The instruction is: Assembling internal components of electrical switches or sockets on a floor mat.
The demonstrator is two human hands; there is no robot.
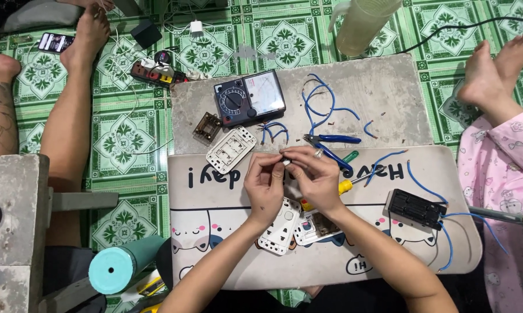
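Both hands meet over the middle of the surface [215, 278], a pale lap desk printed with cartoon cats. The left hand [265, 186] and the right hand [312, 177] have their fingertips drawn together around a small white part [286, 162], pinched between them just above the board; what the part is cannot be told. A ring shows on a finger of the right hand.

Directly under the wrists lie two white socket plates: a white socket plate [280, 228] on the left and an opened one [313, 227] touching it on the right. A yellow-handled screwdriver [354, 181] lies just right of the right hand. Farther right sits a black switch module [416, 208] with blue wires [447, 232] running from it.

On the far grey slab [389, 98] lie an analog multimeter [250, 98], a white switch frame [231, 149], a small brown part [207, 127], loose blue wire pieces [322, 104] and blue-handled pliers [331, 142]. A teal cylinder [119, 268] lies near left, off the board. Other people's bare feet rest on the green tiled floor [122, 139] at both sides.
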